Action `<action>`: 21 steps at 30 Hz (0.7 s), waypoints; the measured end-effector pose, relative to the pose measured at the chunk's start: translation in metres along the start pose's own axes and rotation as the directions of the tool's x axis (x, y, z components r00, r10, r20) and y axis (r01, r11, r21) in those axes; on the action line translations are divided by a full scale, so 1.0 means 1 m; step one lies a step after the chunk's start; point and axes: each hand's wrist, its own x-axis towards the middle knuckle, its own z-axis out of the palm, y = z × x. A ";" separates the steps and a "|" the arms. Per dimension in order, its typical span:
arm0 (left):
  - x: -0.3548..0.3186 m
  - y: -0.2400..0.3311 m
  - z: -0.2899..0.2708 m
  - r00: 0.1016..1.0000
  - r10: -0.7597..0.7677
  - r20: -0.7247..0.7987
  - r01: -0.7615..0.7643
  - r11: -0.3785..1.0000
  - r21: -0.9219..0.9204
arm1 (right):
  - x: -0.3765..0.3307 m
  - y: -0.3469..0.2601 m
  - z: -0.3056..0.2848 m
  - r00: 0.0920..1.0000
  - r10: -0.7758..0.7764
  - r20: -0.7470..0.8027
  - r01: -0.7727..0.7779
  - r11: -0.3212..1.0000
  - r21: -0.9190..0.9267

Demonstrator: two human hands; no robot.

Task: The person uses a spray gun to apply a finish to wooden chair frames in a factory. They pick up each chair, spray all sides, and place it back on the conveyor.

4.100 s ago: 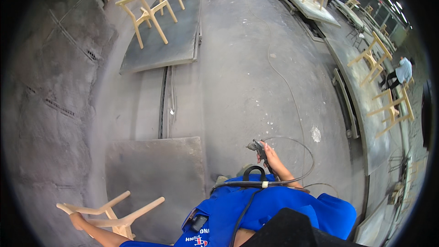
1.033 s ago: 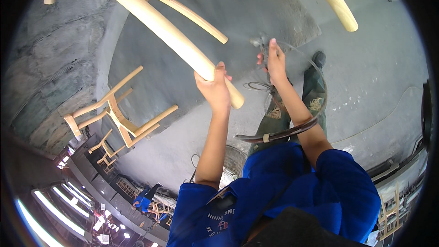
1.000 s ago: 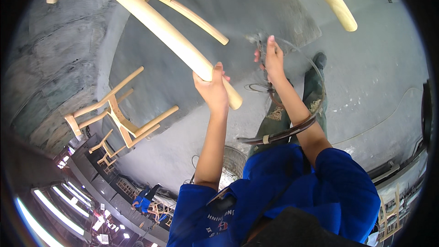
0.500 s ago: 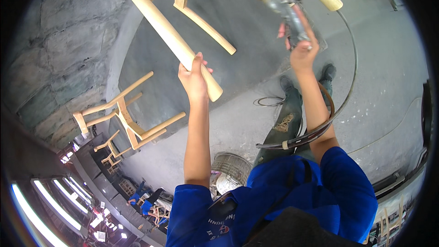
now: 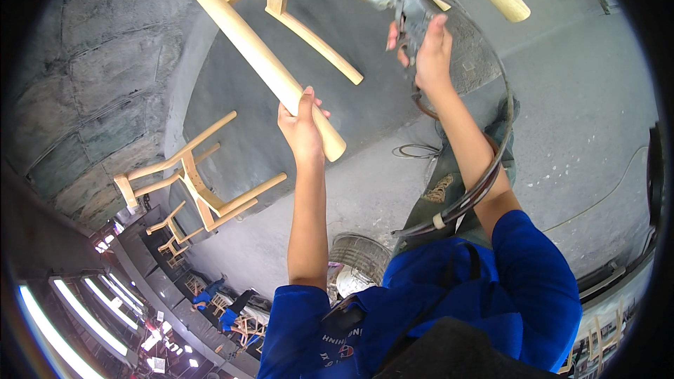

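Note:
My left hand (image 5: 305, 126) is wrapped round a thick leg of a pale wooden chair frame (image 5: 246, 36), near the leg's end. The frame reaches up past the top edge, so part of it is out of view. In my right hand (image 5: 431, 56) is a metal spray gun (image 5: 413, 12), its nozzle pointing left toward the frame. A faint mist shows in front of the nozzle. From the gun's grip a hose (image 5: 507, 98) runs down, looping over my right forearm.
Another pale chair frame (image 5: 199, 182) stands at the left, with smaller ones behind it. A bucket (image 5: 365, 254) sits by my body. A coil of hose (image 5: 415, 151) lies on the floor near my feet. A rough grey wall (image 5: 105, 91) rises at left; other people work far off, lower left.
My right hand has moved left and slightly up with the spray gun, which now points left. The hose has shifted along with it. My left hand keeps its hold, almost unmoved.

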 end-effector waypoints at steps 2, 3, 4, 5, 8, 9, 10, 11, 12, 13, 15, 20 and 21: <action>0.001 -0.002 -0.003 1.000 -0.004 0.009 0.004 1.000 -0.016 | 0.019 0.004 -0.009 0.993 -0.004 -0.114 -0.005 0.997 -0.083; 0.001 -0.002 -0.004 1.000 -0.011 0.012 0.012 0.999 -0.031 | 0.024 0.004 -0.015 0.987 -0.019 -0.157 -0.001 0.992 -0.126; 0.001 -0.003 -0.006 1.000 -0.019 0.015 0.020 0.999 -0.047 | 0.028 0.004 -0.022 0.982 -0.044 -0.184 0.013 0.986 -0.166; 0.001 -0.004 -0.007 1.000 -0.019 0.014 0.019 0.999 -0.045 | 0.031 0.004 -0.028 0.976 -0.066 -0.210 0.022 0.978 -0.206; 0.002 -0.005 -0.008 1.000 -0.023 0.013 0.023 0.999 -0.031 | 0.032 0.002 -0.041 0.953 -0.136 -0.269 0.047 0.949 -0.310; 0.002 -0.004 -0.006 1.000 -0.013 0.011 0.014 0.999 -0.029 | 0.030 0.000 -0.042 0.942 -0.194 -0.273 0.086 0.928 -0.362; 0.002 -0.004 -0.005 1.000 -0.008 0.010 0.008 0.999 -0.031 | 0.025 -0.002 -0.041 0.932 -0.260 -0.253 0.137 0.898 -0.417; 0.002 -0.003 -0.003 1.000 0.001 0.008 -0.001 1.000 -0.030 | 0.019 -0.005 -0.037 0.942 -0.227 -0.249 0.104 0.900 -0.424; 0.001 -0.002 -0.002 1.000 0.008 0.006 -0.008 1.000 -0.028 | 0.011 -0.009 -0.032 0.954 -0.200 -0.224 0.085 0.896 -0.436; 0.000 -0.001 -0.001 1.000 0.010 0.004 -0.010 0.999 -0.032 | 0.002 -0.013 -0.024 0.966 -0.172 -0.195 0.068 0.891 -0.449; -0.003 0.001 0.000 1.000 0.003 -0.005 -0.003 0.999 -0.054 | -0.030 -0.028 -0.006 0.991 -0.126 -0.046 0.097 0.910 -0.404; -0.005 -0.003 -0.005 1.000 0.028 0.011 -0.027 0.992 -0.125 | -0.068 -0.074 0.056 0.885 -0.317 0.341 0.425 0.849 -0.314; -0.006 -0.004 -0.006 1.000 0.024 0.012 -0.023 0.992 -0.128 | -0.069 -0.084 0.069 0.903 -0.260 0.342 0.378 0.859 -0.346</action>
